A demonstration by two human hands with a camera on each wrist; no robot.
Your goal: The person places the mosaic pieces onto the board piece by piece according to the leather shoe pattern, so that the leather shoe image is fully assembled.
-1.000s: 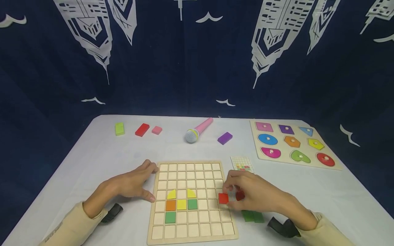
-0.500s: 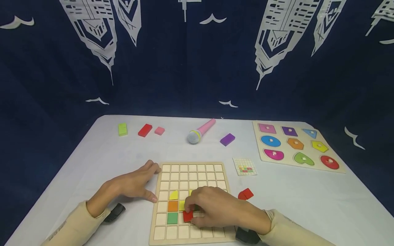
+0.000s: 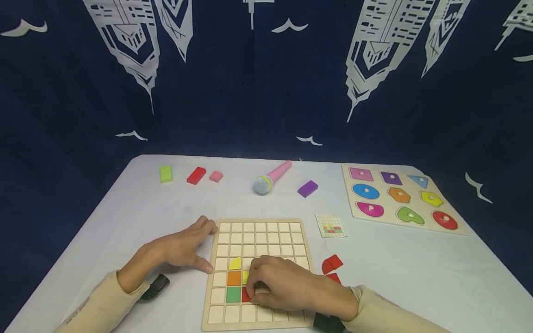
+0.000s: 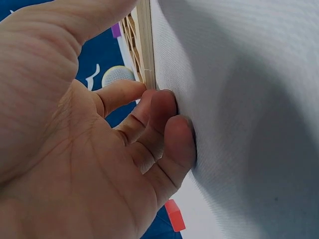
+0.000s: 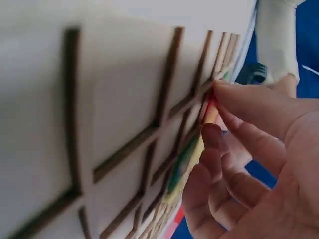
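Five coloured tiles show on the wooden grid board (image 3: 258,274) in the head view: a yellow quarter-round tile (image 3: 235,263), an orange tile (image 3: 233,278), a green tile (image 3: 233,294), a sliver of a yellow tile (image 3: 245,277) and the red tile (image 3: 246,295). The right hand (image 3: 283,284) lies over the board's lower middle with its fingers curled onto that red tile, which sits just right of the green one under the fingertips; whether it is fully seated in its cell I cannot tell. The left hand (image 3: 183,247) rests flat and relaxed on the tabletop (image 3: 137,217), its fingertips and thumb against the board's left edge. To the right of the right hand lie more red pieces (image 3: 331,263), and beyond them a small pattern card (image 3: 331,225). Judging by the many bare cells, the picture is only begun and most of it is left to lay.

In the left wrist view the left hand (image 4: 99,149) is open, its fingers (image 4: 164,107) gently bent and pressing the tabletop beside the board's wooden edge (image 4: 144,45), holding nothing.

In the right wrist view the right hand (image 5: 259,164) pinches at the red tile (image 5: 211,103), thumb above and fingers (image 5: 219,144) below, right at the board's surface, with green and yellow tiles just beneath the fingers.
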